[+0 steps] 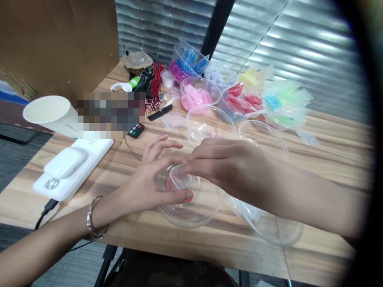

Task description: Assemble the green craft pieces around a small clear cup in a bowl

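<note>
1. Fingers of the right hand [223,163], as the head view showed, were together and appeared clamped on a small cup [178,178], clear and tilted. It sat between the two hands, above a clear bowl [191,224] on the counter [329,159].
2. Left-hand fingers were spread apart and curved about the small cup; whether the left hand [148,181] pressed on it could not be told. Red bits [188,199] showed just beside the left thumb. A bracelet [89,219] circled the left wrist.
3. Clear tubs stood near the hands: a round tub [191,129] just behind the right hand, another tub [281,139] beyond the right wrist, and a wide tub [295,239] near the front edge, partly under the right forearm.
4. Farther back stood a container of blue and purple packets [188,61], with pink packets [196,95] in a tub in front of it. Red packets [243,99] lay to the right, with yellow packets [254,75] behind them and green packets [289,99] farther right.
5. Left of these lay a bundle of red cords [157,79], next to a white pot [168,79]. A black remote [136,130] lay nearer the left hand, beside a pixelated patch.
6. At the left, a white case [64,162] rested on a power bank [92,159]. A paper cup [49,113] stood behind them, tilted in view, and a cardboard box [60,44] rose beyond it.
</note>
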The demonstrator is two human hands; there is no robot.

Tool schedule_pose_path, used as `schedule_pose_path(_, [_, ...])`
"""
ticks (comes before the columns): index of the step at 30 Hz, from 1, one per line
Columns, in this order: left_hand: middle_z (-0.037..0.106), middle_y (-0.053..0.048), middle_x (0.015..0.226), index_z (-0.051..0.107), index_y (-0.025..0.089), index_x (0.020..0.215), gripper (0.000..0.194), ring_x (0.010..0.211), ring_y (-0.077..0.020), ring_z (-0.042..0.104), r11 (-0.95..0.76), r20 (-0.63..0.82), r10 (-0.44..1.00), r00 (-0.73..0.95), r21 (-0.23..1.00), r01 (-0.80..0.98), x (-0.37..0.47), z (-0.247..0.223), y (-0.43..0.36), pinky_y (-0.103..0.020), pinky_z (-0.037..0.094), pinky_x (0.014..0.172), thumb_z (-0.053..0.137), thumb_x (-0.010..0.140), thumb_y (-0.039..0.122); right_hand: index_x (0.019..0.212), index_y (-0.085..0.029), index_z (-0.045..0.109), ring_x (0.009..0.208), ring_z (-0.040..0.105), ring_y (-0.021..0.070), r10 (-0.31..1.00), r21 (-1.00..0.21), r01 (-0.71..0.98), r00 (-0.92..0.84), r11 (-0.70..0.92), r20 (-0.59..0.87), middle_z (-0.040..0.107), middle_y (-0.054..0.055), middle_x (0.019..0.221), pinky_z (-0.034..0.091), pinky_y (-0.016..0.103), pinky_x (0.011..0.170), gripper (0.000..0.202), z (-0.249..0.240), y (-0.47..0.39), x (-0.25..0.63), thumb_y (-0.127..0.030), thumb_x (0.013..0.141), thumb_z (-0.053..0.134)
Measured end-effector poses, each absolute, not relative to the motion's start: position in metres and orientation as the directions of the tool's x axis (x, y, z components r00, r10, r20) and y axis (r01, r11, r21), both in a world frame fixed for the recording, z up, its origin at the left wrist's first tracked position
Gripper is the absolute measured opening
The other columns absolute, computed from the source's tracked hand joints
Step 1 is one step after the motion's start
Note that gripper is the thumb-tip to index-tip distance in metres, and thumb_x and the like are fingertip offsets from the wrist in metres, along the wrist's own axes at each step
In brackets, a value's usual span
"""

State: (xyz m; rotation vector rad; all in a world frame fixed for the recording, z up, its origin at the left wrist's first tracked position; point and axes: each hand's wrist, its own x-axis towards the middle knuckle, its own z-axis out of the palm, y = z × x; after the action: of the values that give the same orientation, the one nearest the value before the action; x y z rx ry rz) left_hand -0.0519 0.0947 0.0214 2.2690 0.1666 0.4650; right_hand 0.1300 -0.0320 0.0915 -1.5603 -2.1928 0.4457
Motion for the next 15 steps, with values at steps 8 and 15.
schedule_pose_path(8, [0.043, -0.007, 0.135, 0.058, 0.029, 0.115, 0.045, 0.14, -0.0338, 0.026, -0.676, 0.309, 0.272, 0.911, 0.736, -0.048, -0.051, 0.018, 0.096, -0.06, 0.03, 0.114, 0.075, 0.075, 0.043, 0.094, -0.019, 0.07, 0.092, 0.057, 0.0106, 0.93, -0.464, 0.807, -0.296, 0.366, 0.219, 0.064, 0.001, 0.109, 0.044, 0.021, 0.08, 0.025, 0.098, -0.029, 0.119, -0.011, 0.094, 0.047])
schedule_pose_path(15, [0.046, -0.008, 0.134, 0.058, 0.028, 0.114, 0.045, 0.138, -0.0325, 0.03, -0.667, 0.343, 0.267, 0.9, 0.74, -0.085, -0.049, 0.018, 0.099, -0.06, 0.028, 0.115, 0.075, 0.075, 0.041, 0.099, -0.015, 0.068, 0.087, 0.06, 0.0118, 0.928, -0.372, 0.853, -0.309, 0.367, 0.208, 0.066, 0.002, 0.095, 0.046, 0.023, 0.078, 0.023, 0.095, -0.023, 0.118, -0.009, 0.093, 0.047])
